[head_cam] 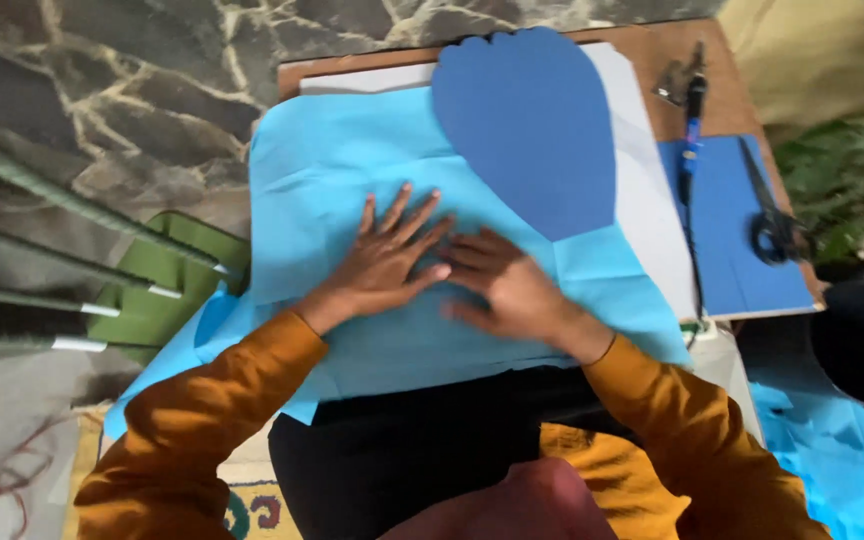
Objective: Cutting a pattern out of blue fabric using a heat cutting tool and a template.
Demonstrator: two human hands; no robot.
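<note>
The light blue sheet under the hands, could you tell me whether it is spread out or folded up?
Spread out: the light blue sheet covers the board, creased, with left hand and right hand flat on it.

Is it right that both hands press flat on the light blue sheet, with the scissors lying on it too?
No. In the head view the scissors lie on the dark blue card at the right. Both the left hand and right hand do press flat on the light blue sheet.

Light blue sheet: thin, creased, matt paper or cloth.
Dark blue cutout: smooth matt card.
Board: brown wood.
Scissors: dark metal.
</note>
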